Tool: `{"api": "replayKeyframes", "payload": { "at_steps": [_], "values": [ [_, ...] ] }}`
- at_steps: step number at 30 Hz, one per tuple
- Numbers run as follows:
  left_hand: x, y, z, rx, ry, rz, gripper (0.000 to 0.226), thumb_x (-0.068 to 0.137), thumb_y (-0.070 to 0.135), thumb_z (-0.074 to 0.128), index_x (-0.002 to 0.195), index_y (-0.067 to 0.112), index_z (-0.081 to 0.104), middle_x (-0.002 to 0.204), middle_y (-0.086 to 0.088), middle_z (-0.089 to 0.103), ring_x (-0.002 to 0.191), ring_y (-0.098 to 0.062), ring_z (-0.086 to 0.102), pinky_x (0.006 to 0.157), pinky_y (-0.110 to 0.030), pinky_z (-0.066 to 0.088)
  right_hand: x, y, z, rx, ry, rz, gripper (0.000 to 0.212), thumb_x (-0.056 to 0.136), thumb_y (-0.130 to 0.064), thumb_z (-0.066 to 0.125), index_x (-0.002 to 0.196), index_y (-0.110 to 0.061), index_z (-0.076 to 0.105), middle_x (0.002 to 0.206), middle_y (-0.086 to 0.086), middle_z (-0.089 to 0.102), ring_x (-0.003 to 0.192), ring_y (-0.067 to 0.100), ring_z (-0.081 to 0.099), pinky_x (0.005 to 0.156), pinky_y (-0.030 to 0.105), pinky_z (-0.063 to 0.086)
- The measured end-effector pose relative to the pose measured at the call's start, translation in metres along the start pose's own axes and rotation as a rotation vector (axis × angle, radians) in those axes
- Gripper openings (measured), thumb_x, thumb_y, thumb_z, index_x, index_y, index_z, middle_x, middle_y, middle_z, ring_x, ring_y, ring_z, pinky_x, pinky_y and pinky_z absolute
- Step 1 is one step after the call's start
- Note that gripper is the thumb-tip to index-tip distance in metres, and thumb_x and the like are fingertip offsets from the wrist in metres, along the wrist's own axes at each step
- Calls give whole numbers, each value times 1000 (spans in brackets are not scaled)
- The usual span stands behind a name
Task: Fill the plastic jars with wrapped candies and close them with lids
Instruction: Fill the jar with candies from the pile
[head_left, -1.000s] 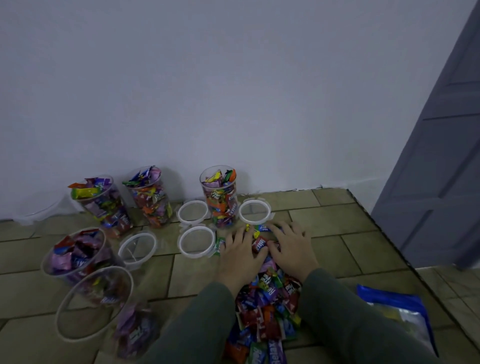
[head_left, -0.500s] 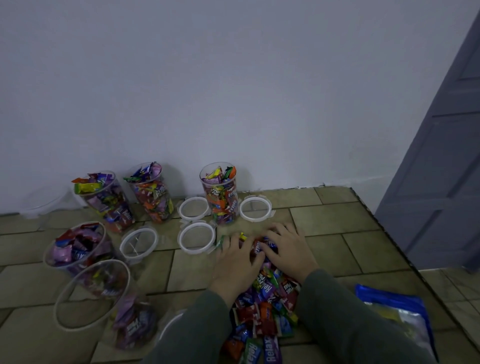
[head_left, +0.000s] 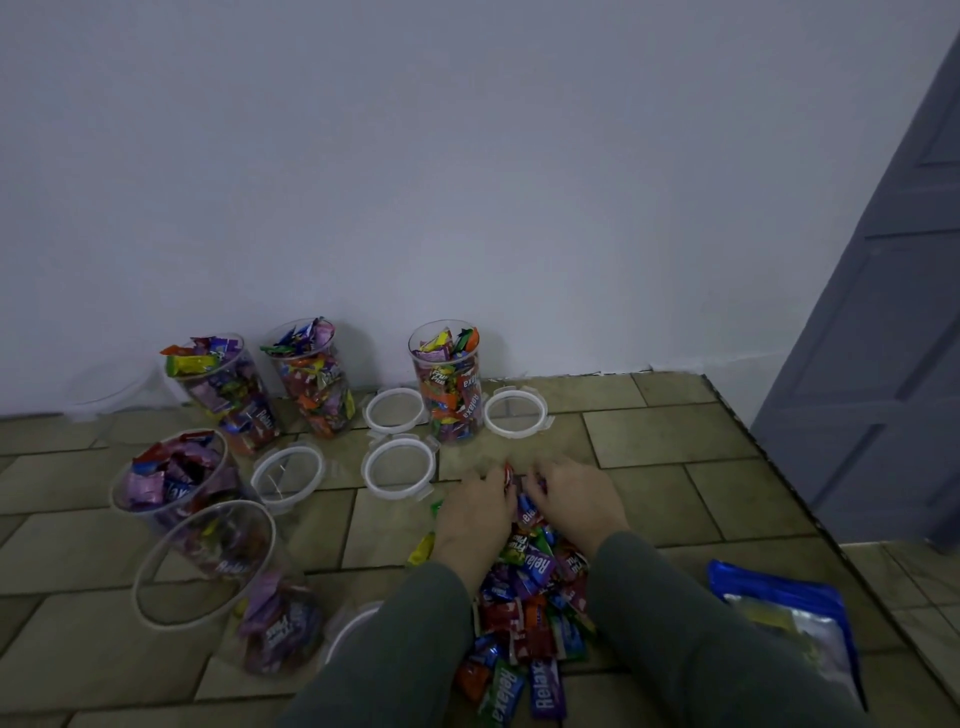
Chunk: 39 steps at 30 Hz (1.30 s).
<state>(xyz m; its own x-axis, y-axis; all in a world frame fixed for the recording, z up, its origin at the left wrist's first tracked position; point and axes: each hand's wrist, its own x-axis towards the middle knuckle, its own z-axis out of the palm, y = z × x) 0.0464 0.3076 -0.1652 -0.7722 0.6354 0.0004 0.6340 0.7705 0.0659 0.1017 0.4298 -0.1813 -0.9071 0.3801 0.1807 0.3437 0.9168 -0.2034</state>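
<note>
On the tiled floor, the left hand (head_left: 470, 512) and right hand (head_left: 574, 501) curl together round the far end of the heap of bright wrapped candies (head_left: 530, 597). Judged best: scoop tightly, then lift toward the part-filled clear plastic jar (head_left: 208, 566) at the left.

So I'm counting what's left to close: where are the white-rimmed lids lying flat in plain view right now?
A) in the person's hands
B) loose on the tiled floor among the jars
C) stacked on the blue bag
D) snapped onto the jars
B: four white-rimmed lids, such as the lid before the left hand, lie flat on the tiled floor, and the full jar by the wall stands open.
</note>
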Motion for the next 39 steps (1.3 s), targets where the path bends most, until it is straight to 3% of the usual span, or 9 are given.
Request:
{"api": "replayKeyframes", "payload": {
  "at_steps": [4, 8, 10, 12, 17, 23, 28, 32, 39],
  "values": [
    [4, -6, -4, -171, -38, -8, 31, 102, 33, 37, 123, 14, 49, 112, -12, 64, 97, -29, 64, 66, -31, 40, 1, -1, -9, 33, -61, 98, 45, 100, -38, 37, 77, -11, 64, 73, 4, 61, 68, 21, 59, 54, 28, 37],
    [-7, -13, -8, -373, -3, -23, 24, 97, 28, 45, 114, 13, 55, 96, -14, 66, 83, -30, 63, 61, -33, 44, 6, -3, -21, 522, -77, 398, 48, 98, -31, 44, 54, -13, 42, 53, 2, 41, 49, 15, 39, 51, 28, 32],
    [-15, -16, -14, -466, 40, -30, 15, 95, 25, 49, 94, 14, 57, 79, -11, 62, 77, -31, 61, 58, -34, 41, 3, -9, -27, 767, -7, 482, 46, 98, -33, 45, 57, -14, 41, 54, 3, 37, 52, 17, 36, 56, 31, 31],
    [-22, -19, -22, -554, 98, -46, 23, 92, 23, 51, 70, 20, 44, 63, -2, 49, 68, -28, 55, 58, -38, 41, -2, -21, -38, 974, 84, 548, 43, 97, -39, 46, 63, -13, 45, 58, 6, 38, 57, 19, 37, 60, 32, 31],
    [-38, -24, -48, -740, 210, -83, 25, 92, 25, 51, 70, 16, 42, 60, -1, 43, 62, -24, 48, 56, -36, 36, -9, -51, -62, 1464, 201, 781, 43, 93, -45, 51, 77, -5, 58, 74, 18, 46, 65, 21, 42, 64, 35, 33],
    [-56, -37, -82, -809, 366, -35, 37, 94, 27, 52, 63, 20, 34, 54, 3, 34, 51, -15, 35, 53, -34, 27, -14, -81, -77, 1711, 223, 762, 33, 92, -41, 51, 68, -19, 48, 67, -1, 46, 55, 14, 38, 48, 27, 32],
    [-71, -55, -112, -805, 474, 12, 31, 95, 28, 51, 71, 10, 48, 55, -3, 42, 50, -15, 39, 50, -31, 29, -18, -110, -97, 1822, 230, 688, 40, 97, -41, 45, 62, -21, 42, 54, -6, 42, 39, 6, 36, 39, 22, 29],
    [-85, -76, -140, -821, 590, 40, 36, 95, 25, 49, 65, 11, 35, 57, -3, 35, 52, -16, 34, 53, -35, 28, -20, -137, -116, 1990, 209, 576, 44, 98, -36, 42, 56, -21, 37, 49, -8, 37, 39, 7, 32, 39, 20, 24],
    [-110, -136, -153, -766, 710, 85, 36, 99, 19, 48, 66, 15, 34, 55, 1, 35, 51, -9, 35, 50, -21, 28, -19, -201, -123, 2110, 53, 478, 48, 97, -39, 43, 53, -23, 38, 48, -7, 36, 35, 9, 27, 39, 22, 21]
  ]
}}
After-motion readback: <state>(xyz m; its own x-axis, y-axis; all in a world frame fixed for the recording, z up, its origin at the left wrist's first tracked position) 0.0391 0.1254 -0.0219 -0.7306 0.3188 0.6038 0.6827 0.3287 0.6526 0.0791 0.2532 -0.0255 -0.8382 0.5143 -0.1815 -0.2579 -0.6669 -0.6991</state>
